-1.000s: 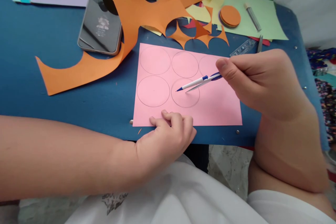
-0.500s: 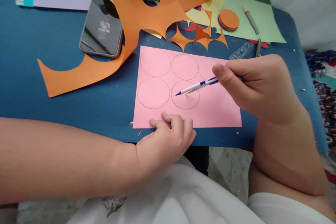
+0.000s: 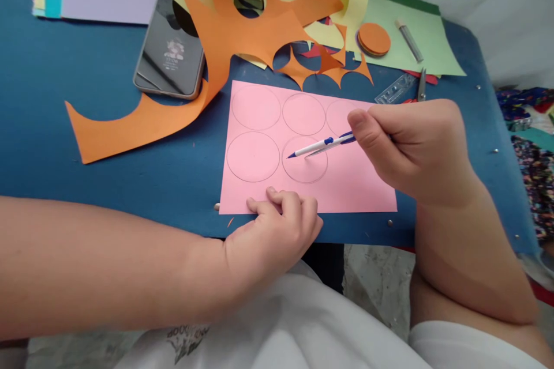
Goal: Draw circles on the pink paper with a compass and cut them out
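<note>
A pink sheet of paper [image 3: 355, 184] lies on the blue table [image 3: 86, 86], with several pencil circles drawn on it. My right hand [image 3: 411, 147] is closed on a drawing compass [image 3: 320, 146] fitted with a blue-and-white pencil; its two tips rest over the lower middle circle. My left hand [image 3: 277, 230] presses the pink sheet's near edge with curled fingers.
A dark phone [image 3: 171, 57] lies at the back left, partly under cut orange paper scraps [image 3: 142, 118]. A stack of orange discs [image 3: 374, 39] and a lead tube [image 3: 409, 40] sit on a light green sheet [image 3: 433, 34]. A clear ruler [image 3: 396, 89] and scissors [image 3: 421, 85] lie behind my right hand.
My right hand and the compass have drifted slightly left and toward me over the lower middle circle. My left hand has kept its place on the sheet's edge.
</note>
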{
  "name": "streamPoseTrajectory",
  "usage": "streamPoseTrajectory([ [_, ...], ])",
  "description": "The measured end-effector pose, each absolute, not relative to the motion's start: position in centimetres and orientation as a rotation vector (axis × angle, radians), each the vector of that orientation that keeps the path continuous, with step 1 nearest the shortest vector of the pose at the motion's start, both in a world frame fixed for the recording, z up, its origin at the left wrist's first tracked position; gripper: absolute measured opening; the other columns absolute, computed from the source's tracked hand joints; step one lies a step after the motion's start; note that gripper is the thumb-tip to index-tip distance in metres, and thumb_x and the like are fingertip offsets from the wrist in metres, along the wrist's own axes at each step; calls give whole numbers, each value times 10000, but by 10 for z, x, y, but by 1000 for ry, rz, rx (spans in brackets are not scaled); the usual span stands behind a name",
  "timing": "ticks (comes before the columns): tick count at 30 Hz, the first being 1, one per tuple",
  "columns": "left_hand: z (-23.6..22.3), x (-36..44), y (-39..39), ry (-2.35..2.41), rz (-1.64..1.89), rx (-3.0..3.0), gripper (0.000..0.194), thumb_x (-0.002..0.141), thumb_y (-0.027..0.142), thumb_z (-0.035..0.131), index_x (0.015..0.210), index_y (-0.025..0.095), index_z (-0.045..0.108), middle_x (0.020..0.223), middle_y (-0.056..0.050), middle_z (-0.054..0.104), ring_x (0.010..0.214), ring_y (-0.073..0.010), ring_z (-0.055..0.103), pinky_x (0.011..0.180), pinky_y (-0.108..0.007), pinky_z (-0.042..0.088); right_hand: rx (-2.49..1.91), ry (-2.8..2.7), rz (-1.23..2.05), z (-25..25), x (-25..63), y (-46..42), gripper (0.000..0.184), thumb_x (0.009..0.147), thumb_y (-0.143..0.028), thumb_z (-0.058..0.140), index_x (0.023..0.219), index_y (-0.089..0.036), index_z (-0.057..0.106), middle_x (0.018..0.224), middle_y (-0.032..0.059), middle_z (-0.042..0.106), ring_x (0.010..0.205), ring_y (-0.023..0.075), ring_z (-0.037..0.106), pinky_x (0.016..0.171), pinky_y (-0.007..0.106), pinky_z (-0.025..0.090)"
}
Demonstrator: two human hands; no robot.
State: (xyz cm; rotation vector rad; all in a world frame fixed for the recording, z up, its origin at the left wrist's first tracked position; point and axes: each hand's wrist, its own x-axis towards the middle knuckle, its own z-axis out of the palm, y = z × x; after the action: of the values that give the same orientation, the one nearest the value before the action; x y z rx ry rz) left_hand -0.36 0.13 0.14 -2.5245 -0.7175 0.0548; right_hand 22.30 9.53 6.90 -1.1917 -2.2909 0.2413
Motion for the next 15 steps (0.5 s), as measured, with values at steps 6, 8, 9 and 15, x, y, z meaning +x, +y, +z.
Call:
streamPoseTrajectory([
  [6, -4, -2, -1, -757, 29, -2510, 300, 859, 129, 897, 1119, 214, 773, 959, -108, 780, 751, -301, 727, 496, -363, 620, -1199, -2315, 275, 72, 224, 96, 752, 1200, -731, 447, 642, -247, 312, 524, -33, 208, 504, 141, 251, 515, 378, 239],
  [8, -5, -1, -1, -758, 26, -2512, 296, 859, 119, 890, 1114, 213, 774, 961, -109, 781, 766, -308, 736, 497, -364, 621, -1210, -2307, 292, 72, 224, 96, 760, 1194, -745, 453, 639, -245, 316, 521, -33, 208, 503, 141, 258, 517, 379, 238],
  [9, -5, -1, -1, -761, 25, -2511, 291, 862, 114, 884, 1113, 213, 776, 963, -110, 782, 774, -310, 739, 499, -364, 622, -1209, -2302, 299, 72, 225, 96, 763, 1192, -748, 460, 638, -243, 317, 520, -32, 211, 503, 140, 260, 520, 380, 236],
  [15, -5, -2, -1, -764, 26, -2512, 279, 873, 112, 878, 1112, 214, 777, 977, -109, 790, 767, -304, 731, 502, -371, 633, -1216, -2293, 319, 73, 225, 94, 761, 1196, -726, 487, 639, -233, 330, 519, -30, 225, 509, 134, 279, 529, 375, 238],
])
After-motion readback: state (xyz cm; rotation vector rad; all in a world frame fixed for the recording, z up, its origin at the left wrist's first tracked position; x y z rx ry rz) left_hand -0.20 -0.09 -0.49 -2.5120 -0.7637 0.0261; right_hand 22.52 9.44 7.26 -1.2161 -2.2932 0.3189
